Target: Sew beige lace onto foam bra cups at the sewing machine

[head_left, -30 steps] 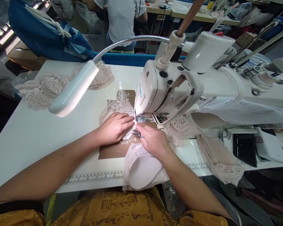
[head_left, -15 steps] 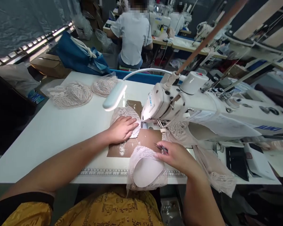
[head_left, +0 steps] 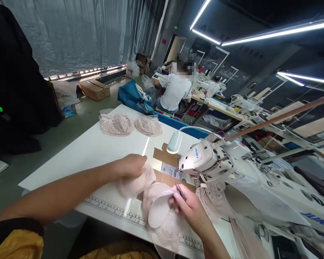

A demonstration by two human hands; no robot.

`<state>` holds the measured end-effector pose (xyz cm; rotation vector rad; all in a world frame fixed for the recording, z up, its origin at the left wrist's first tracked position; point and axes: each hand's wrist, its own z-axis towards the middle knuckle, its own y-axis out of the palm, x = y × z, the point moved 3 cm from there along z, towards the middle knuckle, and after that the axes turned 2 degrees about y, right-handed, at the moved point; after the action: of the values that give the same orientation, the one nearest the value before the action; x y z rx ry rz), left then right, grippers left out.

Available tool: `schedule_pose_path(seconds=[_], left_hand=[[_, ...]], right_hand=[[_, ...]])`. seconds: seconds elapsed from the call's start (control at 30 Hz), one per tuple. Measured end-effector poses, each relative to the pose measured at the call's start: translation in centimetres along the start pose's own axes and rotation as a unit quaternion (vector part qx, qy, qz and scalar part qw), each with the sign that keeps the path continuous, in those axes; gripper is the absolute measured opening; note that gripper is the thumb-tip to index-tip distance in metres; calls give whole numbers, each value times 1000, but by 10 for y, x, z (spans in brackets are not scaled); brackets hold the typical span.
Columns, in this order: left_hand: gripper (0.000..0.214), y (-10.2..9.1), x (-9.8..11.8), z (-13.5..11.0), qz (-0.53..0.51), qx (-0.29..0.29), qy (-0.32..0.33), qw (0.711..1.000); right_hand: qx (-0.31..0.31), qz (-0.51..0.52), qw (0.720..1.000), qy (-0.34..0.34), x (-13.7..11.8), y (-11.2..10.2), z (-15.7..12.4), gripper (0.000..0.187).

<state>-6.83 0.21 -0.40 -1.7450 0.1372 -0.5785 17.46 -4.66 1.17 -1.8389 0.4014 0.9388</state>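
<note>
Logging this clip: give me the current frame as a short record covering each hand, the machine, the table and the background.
Left hand: grip closed on a lace piece, blurred
Right hand: holds a small pointed tool; fingers at the edge of a pale cup
Join between lace piece and cup: cannot tell
Machine: white sewing machine, lamp beside its head
Table: two lace bundles at the far side, ruler marks along the near edge
Background: seated person in white shirt, blue bag
</note>
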Motion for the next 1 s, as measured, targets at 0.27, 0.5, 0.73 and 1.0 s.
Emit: schedule_pose_path(seconds=[0.27, 0.5, 0.73, 1.0], left_hand=[[18, -79, -88, -40, 38, 249, -45, 967], [12, -100, -138, 4, 104, 357, -51, 927], [65, -41, -158, 24, 66, 210, -78, 972], [57, -38, -130, 5, 38, 158, -37, 986]], right_hand=[[162, -35, 962, -219, -75, 23, 119, 31], [154, -165, 951, -212, -79, 20, 208, 42], [46, -210, 947, -240, -18, 21, 91, 38], [305, -260, 909, 115, 83, -63, -45, 25]])
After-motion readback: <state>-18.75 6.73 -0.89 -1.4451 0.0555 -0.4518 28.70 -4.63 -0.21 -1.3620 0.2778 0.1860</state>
